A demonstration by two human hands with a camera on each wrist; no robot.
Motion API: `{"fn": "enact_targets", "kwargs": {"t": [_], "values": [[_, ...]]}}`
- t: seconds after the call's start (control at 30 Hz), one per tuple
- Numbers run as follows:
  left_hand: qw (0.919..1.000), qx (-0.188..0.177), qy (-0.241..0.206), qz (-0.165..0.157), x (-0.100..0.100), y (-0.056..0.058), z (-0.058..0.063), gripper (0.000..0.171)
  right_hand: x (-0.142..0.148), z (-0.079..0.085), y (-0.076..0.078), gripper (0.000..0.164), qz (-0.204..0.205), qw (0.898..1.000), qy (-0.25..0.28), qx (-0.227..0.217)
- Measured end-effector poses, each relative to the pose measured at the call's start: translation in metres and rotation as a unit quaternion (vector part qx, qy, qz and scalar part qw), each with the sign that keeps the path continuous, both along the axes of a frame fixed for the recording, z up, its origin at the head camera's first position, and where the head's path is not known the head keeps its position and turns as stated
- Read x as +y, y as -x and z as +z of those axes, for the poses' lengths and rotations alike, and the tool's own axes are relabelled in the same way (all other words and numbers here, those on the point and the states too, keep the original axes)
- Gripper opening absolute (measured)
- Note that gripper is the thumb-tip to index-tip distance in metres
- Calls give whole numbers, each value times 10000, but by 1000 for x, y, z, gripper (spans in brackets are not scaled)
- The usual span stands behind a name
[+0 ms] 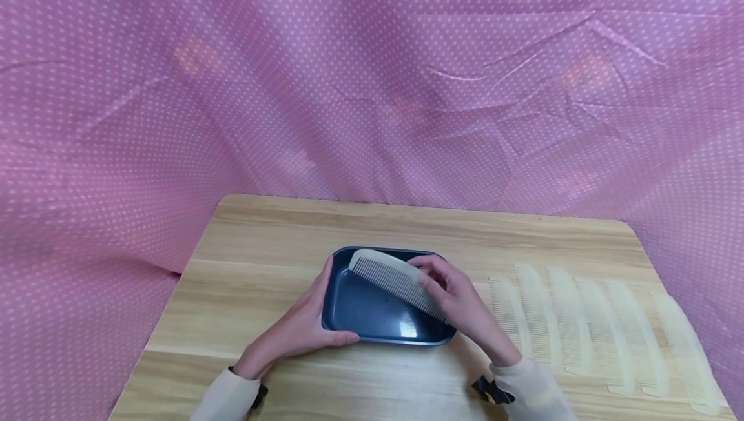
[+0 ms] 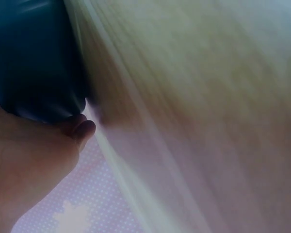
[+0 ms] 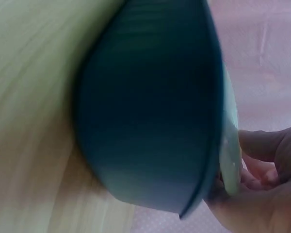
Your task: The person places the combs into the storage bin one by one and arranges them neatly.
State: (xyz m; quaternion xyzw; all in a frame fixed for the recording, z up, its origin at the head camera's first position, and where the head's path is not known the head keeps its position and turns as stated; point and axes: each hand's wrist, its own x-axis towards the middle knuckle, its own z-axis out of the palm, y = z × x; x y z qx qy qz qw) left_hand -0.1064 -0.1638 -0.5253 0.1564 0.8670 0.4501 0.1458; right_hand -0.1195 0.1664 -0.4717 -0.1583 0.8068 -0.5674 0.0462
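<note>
A dark blue rectangular tray (image 1: 372,305) with rounded corners lies in the middle of the head view. My left hand (image 1: 302,321) grips its left end, the thumb along the near rim; the other fingers are mostly hidden. In the left wrist view, fingertips (image 2: 86,130) show against the tray's dark wall (image 2: 36,58). With thumb and fingers my right hand (image 1: 456,298) pinches a pale comb (image 1: 389,272), held slanted over the tray with its teeth toward me. The right wrist view shows the comb's edge (image 3: 230,150) between thumb and fingers, beside the tray's outer wall (image 3: 150,107).
Several similar pale, translucent combs (image 1: 587,327) lie in a row on the right part of the wooden table (image 1: 232,285). Pink dotted cloth (image 1: 349,85) hangs behind the table and at its sides.
</note>
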Motion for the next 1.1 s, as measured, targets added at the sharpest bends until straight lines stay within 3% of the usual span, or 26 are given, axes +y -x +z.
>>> {"fn": "enact_targets", "kwargs": {"t": [0.3, 0.7, 0.93, 1.1], "values": [[9997, -89, -199, -140, 2, -1, -1, 143, -11, -16, 1, 28, 453, 9967, -666, -56], [9997, -93, -167, -165, -2, -1, 3, 143, -24, -25, 2, 21, 1132, 9805, -1606, -32], [9995, -145, -249, -132, 0, 0, 3, 144, -28, -27, 2, 19, 1119, 9754, -1898, 10], [9993, -123, -342, -117, 0, 0, 2, 145, -31, -30, 2, 18, 1152, 9677, -2207, 385]]}}
